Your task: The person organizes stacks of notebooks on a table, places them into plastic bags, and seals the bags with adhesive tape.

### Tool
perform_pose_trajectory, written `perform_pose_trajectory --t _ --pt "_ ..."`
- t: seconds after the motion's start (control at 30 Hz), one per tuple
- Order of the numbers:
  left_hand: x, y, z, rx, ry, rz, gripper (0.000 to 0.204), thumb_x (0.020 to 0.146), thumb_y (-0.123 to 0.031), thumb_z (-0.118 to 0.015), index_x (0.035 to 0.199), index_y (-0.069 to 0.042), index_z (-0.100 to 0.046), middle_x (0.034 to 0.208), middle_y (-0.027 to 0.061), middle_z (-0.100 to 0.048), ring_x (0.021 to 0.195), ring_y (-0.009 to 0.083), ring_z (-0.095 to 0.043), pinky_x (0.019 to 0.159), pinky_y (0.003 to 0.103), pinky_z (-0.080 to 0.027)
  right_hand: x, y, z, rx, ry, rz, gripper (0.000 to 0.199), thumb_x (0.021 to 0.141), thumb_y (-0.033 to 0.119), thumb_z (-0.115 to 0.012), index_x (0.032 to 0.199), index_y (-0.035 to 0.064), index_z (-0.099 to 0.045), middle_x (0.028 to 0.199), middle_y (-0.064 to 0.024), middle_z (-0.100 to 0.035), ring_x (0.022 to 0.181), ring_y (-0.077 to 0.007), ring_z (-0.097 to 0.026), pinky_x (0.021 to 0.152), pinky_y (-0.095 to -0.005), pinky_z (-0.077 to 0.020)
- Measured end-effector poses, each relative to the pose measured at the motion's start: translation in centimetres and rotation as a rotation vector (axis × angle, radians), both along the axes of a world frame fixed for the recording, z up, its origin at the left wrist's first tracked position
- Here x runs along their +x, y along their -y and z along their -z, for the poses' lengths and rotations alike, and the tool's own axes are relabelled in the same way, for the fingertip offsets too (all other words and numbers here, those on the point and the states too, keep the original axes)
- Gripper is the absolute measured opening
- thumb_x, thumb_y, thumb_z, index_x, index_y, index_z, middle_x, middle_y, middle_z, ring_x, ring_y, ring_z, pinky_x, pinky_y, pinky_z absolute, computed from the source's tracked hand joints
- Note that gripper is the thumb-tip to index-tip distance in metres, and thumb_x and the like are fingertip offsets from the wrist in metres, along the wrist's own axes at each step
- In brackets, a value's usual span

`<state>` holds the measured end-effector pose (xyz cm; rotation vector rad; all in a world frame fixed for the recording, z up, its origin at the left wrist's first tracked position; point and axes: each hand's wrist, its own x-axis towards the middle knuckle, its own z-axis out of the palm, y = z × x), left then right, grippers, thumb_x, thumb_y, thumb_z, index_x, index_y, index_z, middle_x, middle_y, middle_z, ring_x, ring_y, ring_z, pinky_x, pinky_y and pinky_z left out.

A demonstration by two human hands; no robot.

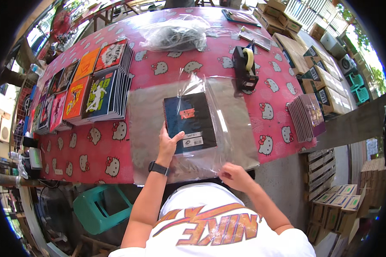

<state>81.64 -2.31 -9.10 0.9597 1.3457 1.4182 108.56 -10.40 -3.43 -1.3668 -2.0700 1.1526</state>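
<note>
A dark blue and black spiral notebook [203, 118] with a pale label lies at the middle of a grey-brown sheet [146, 124] on the table. My left hand [169, 143], a black watch on its wrist, grips the notebook's lower left side with the thumb on the cover. Clear plastic film [222, 121] spreads around and past the notebook, with shiny creases at its top and right. Whether the film runs over or under my left hand I cannot tell. At the film's lower right edge, near the table's front, my right hand [236, 176] is closed in a pinch on it.
Stacks of colourful notebooks [103, 92] stand at the left, and another stack [305, 118] at the right. A black tape dispenser [245, 70] sits beyond the sheet. Bunched clear plastic [175, 34] lies at the back. A green stool [101, 210] stands below the front edge.
</note>
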Motion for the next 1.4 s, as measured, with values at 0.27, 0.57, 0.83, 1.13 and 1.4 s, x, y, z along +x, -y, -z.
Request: perform_pose_trajectory --t 0.27,0.57,0.83,1.13,1.4 --pt "-0.6 -0.2 1.4 0.042 -0.091 -0.009 0.072 0.068 -0.015 -0.074 0.127 0.007 -0.038 0.110 0.0166 -0.058 0.099 0.0218 -0.057 0.090 0.032 -0.043 3.5 -9.0 0.4 0.195 0.395 0.224 0.021 0.076 0.022 -0.065 0.091 0.0067 -0.066 0.098 -0.0136 -0.060 0.100 -0.0317 -0.049 0.085 -0.0385 -0.0412" --pt "0.3 -0.7 0.7 0.065 -0.060 0.013 0.076 0.066 -0.017 -0.077 0.127 0.008 -0.038 0.112 0.0181 -0.057 0.103 0.0243 -0.055 0.091 0.033 -0.041 -13.1 -25.9 -0.6 0.633 0.486 0.041 0.055 0.079 0.042 -0.059 0.126 0.0132 -0.048 0.132 -0.0157 -0.042 0.125 -0.0336 -0.032 0.099 -0.0520 -0.0259" --pt "-0.7 0.4 1.4 -0.068 -0.235 0.004 0.084 0.071 -0.035 -0.072 0.132 0.005 -0.032 0.129 0.0208 -0.042 0.119 0.0308 -0.039 0.101 0.036 -0.030 -8.5 -20.0 0.2 0.265 0.049 0.301 0.047 0.078 0.022 -0.066 0.117 0.0028 -0.050 0.104 -0.0157 -0.061 0.097 -0.0294 -0.058 0.084 -0.0374 -0.0450" --pt "-0.9 -1.1 3.8 -0.146 0.387 -0.027 0.049 0.095 -0.028 -0.044 0.129 0.006 -0.040 0.127 0.0125 -0.049 0.117 0.0165 -0.044 0.099 0.026 -0.032 -7.8 -13.9 2.9 -0.003 0.007 0.346 0.054 0.081 0.034 -0.065 0.117 -0.0036 -0.051 0.104 -0.0185 -0.062 0.095 -0.0252 -0.061 0.084 -0.0319 -0.0444" --pt "0.0 -0.7 3.8 -0.074 0.130 -0.138 0.044 0.094 -0.025 -0.045 0.124 0.007 -0.045 0.119 0.0144 -0.056 0.109 0.0184 -0.052 0.094 0.027 -0.038 -8.6 -13.7 1.0 0.046 0.290 0.322 0.078 0.077 0.042 -0.065 0.128 -0.0088 -0.036 0.113 -0.0261 -0.054 0.109 -0.0349 -0.051 0.094 -0.0372 -0.0390"
